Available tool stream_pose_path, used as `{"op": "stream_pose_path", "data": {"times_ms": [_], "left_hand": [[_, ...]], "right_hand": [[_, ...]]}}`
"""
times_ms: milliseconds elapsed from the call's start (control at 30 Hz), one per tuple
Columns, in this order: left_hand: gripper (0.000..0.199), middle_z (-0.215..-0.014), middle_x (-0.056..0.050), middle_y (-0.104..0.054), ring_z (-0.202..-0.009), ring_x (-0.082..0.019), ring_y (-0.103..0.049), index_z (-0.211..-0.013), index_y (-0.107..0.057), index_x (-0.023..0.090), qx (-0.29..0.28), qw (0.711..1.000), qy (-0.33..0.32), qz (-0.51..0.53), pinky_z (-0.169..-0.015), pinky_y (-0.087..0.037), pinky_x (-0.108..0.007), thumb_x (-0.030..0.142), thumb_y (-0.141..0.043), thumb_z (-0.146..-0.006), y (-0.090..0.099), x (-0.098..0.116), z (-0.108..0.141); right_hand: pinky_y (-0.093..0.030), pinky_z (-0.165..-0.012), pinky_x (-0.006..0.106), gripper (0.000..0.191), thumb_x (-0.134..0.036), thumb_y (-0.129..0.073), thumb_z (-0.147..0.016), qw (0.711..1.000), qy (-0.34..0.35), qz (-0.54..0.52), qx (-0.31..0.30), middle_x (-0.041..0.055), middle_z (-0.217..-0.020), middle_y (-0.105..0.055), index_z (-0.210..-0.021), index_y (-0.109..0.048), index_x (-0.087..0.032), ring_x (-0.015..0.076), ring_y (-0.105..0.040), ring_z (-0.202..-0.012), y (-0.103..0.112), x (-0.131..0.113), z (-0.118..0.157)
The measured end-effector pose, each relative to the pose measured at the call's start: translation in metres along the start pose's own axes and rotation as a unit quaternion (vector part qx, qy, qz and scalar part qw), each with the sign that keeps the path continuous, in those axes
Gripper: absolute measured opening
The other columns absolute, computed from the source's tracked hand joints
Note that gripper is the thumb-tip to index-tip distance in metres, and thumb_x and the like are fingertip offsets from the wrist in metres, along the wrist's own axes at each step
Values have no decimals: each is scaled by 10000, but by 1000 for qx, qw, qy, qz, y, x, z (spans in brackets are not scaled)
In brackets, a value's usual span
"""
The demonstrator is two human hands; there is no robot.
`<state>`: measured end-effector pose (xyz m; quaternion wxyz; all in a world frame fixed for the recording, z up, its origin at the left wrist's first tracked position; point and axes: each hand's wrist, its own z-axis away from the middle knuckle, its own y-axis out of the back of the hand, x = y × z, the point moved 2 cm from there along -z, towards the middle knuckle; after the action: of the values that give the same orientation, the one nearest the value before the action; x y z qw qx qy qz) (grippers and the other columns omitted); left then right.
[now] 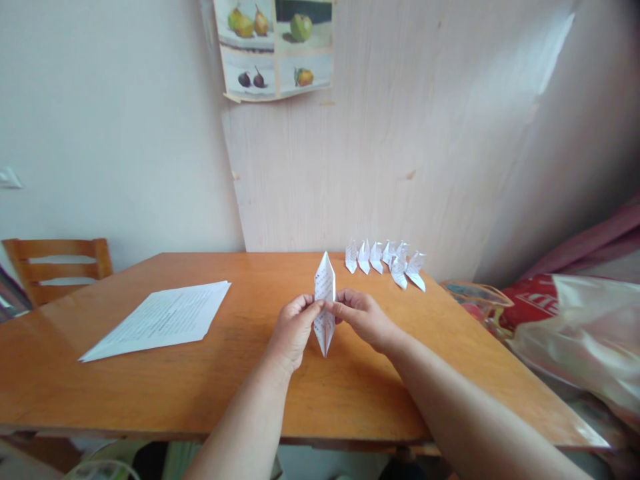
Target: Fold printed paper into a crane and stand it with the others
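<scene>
A narrow folded piece of printed white paper [325,280], pointed at its top and bottom ends, is held upright above the middle of the wooden table. My left hand [296,327] pinches its left edge, with the thumb on the front face. From the other side my right hand [364,317] grips the right edge, its thumb tip close to the left thumb. The fingers behind the paper are partly hidden.
A stack of printed sheets [165,313] lies on the table [240,393] at the left. Several folded paper figures [376,257] stand near the back right edge. Plastic bags [580,333] are beyond the right edge; a wooden chair [60,270] is at the far left.
</scene>
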<state>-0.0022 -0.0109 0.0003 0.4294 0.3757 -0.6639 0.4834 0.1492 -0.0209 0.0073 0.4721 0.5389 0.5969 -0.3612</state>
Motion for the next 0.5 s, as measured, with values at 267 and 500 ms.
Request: {"op": "stream_pose_path", "data": {"times_ms": [267, 500], "left_hand": [[299, -801, -80, -742, -719, -209, -685, -955, -709, 133, -39, 998, 43, 32, -668, -487, -300, 355, -770, -764, 2, -1, -1], [287, -845, -101, -749, -775, -224, -691, -960, -702, 118, -55, 996, 53, 46, -707, -495, -317, 322, -768, -769, 2, -1, 0]], "right_hand": [[-456, -647, 294, 314, -476, -685, -828, 1000, 3, -14, 3, 1, -696, -618, -774, -614, -176, 134, -557, -650, -1, -6, 2], [-450, -631, 290, 319, -477, -693, -807, 1000, 5, -23, -3, -12, -673, -589, -750, -591, -180, 126, -539, -627, -1, -7, 2]]}}
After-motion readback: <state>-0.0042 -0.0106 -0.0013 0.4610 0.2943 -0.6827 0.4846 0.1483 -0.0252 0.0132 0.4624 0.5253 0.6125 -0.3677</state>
